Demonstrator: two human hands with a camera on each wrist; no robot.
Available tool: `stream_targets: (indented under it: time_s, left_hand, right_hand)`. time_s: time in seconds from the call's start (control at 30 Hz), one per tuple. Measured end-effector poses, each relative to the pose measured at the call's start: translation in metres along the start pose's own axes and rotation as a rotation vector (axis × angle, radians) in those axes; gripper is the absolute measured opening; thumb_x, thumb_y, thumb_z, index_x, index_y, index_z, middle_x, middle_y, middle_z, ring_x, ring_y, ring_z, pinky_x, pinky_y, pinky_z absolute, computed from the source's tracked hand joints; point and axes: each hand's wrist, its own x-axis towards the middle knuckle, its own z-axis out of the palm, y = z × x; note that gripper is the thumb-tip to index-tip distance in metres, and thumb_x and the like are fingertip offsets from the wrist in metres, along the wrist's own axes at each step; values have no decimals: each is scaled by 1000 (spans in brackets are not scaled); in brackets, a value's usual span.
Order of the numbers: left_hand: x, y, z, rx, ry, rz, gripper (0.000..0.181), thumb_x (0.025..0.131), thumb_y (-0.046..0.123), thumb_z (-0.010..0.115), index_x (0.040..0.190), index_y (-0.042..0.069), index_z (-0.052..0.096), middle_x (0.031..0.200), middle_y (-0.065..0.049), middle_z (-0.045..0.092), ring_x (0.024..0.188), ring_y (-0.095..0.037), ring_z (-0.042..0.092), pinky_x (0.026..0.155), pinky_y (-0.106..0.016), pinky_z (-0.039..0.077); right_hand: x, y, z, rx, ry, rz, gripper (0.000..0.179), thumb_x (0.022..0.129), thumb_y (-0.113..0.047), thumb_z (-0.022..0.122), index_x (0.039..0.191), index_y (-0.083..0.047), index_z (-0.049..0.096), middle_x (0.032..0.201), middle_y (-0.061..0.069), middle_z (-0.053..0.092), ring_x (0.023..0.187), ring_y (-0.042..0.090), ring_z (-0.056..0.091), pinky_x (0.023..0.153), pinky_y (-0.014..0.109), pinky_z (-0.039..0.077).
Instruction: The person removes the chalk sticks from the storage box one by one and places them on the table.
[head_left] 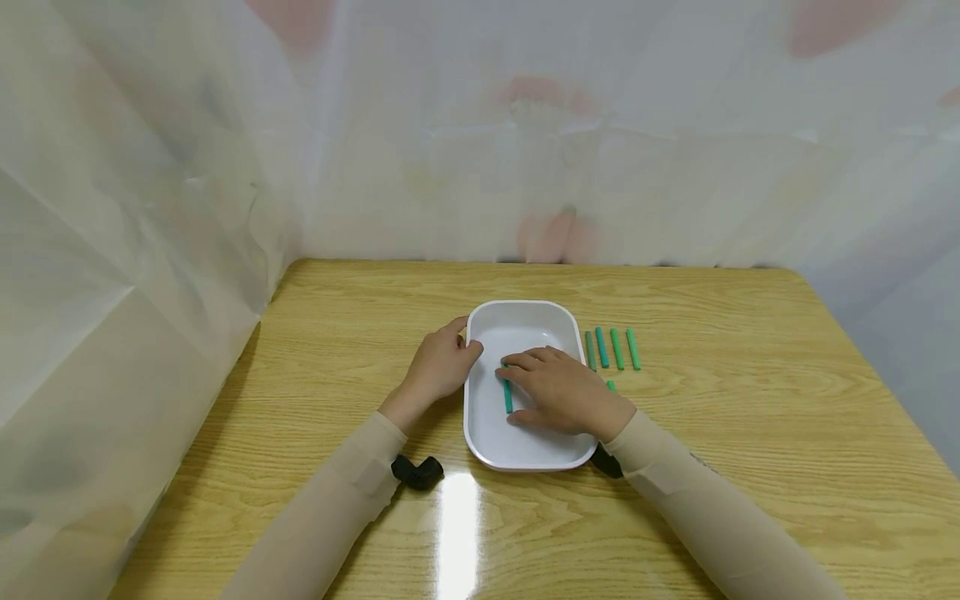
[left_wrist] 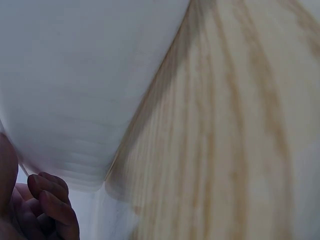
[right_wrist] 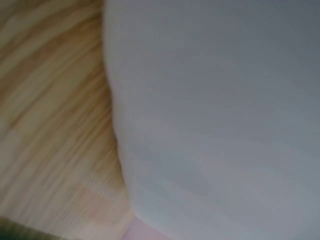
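Note:
A white tray [head_left: 501,451] with rounded corners and raised walls lies on the table. At its left rim, my left hand [head_left: 442,363] grips the wall, thumb over the edge and fingers along the outside. My right hand [head_left: 564,392] reaches into the tray palm down. Beneath its outstretched fingertips lies a teal stick [head_left: 508,397], its far end partly covered; the thumb rests near the stick's near end. The left wrist view has the left hand's fingers [left_wrist: 54,202] bent beside the tray's outer wall. In the right wrist view only a tray wall [right_wrist: 200,125] and wood show.
Right of the tray stand out a dark green stick [head_left: 591,351], a blue stick [head_left: 602,347] and two brighter green sticks [head_left: 617,348] in a row. Another green stick [head_left: 611,386] peeks out beyond the right wrist. Pale sheeting [head_left: 420,167] encloses the wooden table [head_left: 360,308].

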Motion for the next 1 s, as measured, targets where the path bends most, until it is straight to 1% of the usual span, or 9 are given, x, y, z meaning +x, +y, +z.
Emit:
stream_targets:
  time_s: [0.33, 0.6, 0.73, 1.0]
  left_hand:
    - [-1, 1, 0, -4, 8, 7, 52, 101, 28, 52, 151, 14, 52, 64, -2, 50, 51, -14, 43, 48, -28, 36]
    - [-1, 2, -1, -8, 10, 4, 52, 100, 28, 51, 150, 15, 53, 62, -1, 48, 50, -13, 42, 47, -27, 35]
    - [-1, 2, -1, -11, 6, 8, 52, 100, 29, 51, 150, 16, 53, 62, -1, 49, 50, -14, 43, 47, -27, 36]
    - [-2, -2, 1, -4, 14, 7, 52, 98, 30, 51, 149, 18, 55, 65, -2, 53, 53, -15, 47, 49, -29, 38]
  right_hand:
    - [0, 0, 2, -1, 8, 1, 62, 93, -49, 73, 144, -16, 61, 151, 2, 56, 141, 29, 50, 122, 48, 34]
    - [0, -1, -2, 7, 13, -1, 60, 93, -46, 73, 143, -15, 62, 149, 2, 58, 140, 28, 51, 122, 48, 34]
    - [-1, 0, -1, 21, 25, -5, 59, 93, -45, 74, 142, -15, 62, 148, 2, 59, 139, 28, 52, 122, 47, 34]
    - [-3, 0, -1, 39, 46, -34, 57, 93, -42, 75, 143, -16, 61, 149, 4, 58, 140, 29, 51, 123, 52, 33]
